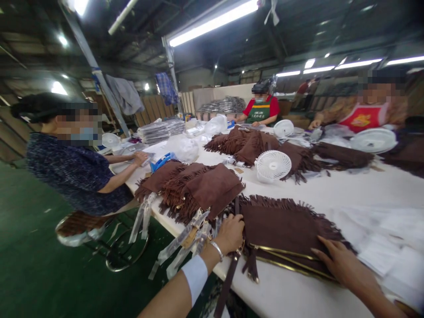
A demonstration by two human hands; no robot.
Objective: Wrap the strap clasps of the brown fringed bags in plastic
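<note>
A brown suede fringed bag (285, 225) lies on the white table (347, 185) in front of me, its gold zipper edge toward me. My left hand (230, 233) is closed at the bag's left corner, where a dark strap (228, 278) hangs over the table edge. My right hand (341, 261) rests flat on the bag's right side, fingers stretched out. A bracelet and a white wristband sit on my left forearm.
A stack of more brown fringed bags (198, 187) with plastic-wrapped straps lies left of mine. Small white fans (273, 165) stand on the table. One person in dark blue sits at the left; two others work at the far end. Clear plastic sheets (387, 238) lie to the right.
</note>
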